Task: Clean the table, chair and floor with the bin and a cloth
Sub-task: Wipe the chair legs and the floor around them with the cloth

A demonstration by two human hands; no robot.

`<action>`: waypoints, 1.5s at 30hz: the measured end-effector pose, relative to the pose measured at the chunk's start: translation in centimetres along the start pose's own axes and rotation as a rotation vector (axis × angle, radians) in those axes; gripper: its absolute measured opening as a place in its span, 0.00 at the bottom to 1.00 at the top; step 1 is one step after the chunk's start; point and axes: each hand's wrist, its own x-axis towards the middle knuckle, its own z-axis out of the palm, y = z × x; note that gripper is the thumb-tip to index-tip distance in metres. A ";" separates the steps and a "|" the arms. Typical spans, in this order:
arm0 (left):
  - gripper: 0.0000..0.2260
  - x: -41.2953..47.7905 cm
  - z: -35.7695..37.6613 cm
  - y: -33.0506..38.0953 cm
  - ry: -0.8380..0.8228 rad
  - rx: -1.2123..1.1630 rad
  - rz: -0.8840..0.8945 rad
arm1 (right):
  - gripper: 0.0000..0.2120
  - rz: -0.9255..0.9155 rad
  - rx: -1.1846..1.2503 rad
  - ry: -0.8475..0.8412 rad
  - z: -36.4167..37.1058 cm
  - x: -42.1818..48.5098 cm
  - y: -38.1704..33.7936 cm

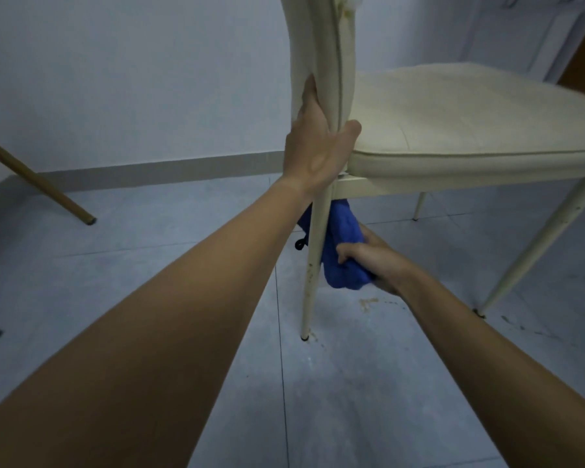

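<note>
So the padded fabric chair (453,123) is cream all over, thin metal legs too, with brown specks on its near left leg (313,265). The bunched towelling cloth (345,228) is bright royal blue. The square floor tiles (149,238) are pale grey-blue with dark grout lines, plus a tan-brown smear (368,303). The plain wall (132,79) is bluish white, the skirting strip (166,170) grey, and the slanted wooden leg (31,177) far left tan.

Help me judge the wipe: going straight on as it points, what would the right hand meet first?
Likely the cream chair leg: the right hand grips the blue cloth just beside it, though depth is unclear.
</note>
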 end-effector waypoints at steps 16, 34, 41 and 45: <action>0.34 0.5 0.1 -0.7 0.056 0.147 0.073 | 0.24 0.037 0.124 0.336 6.9 0.2 7.6; 0.32 0.6 -1.0 -0.6 -0.063 0.186 0.095 | 0.36 -0.847 -1.404 0.780 3.3 0.8 5.5; 0.31 0.6 -0.8 -0.7 -0.049 0.171 0.088 | 0.22 -0.922 -1.796 0.671 6.1 1.9 7.9; 0.34 0.5 -0.8 -0.6 -0.068 0.167 0.071 | 0.21 -0.648 -2.128 0.313 9.1 1.7 9.7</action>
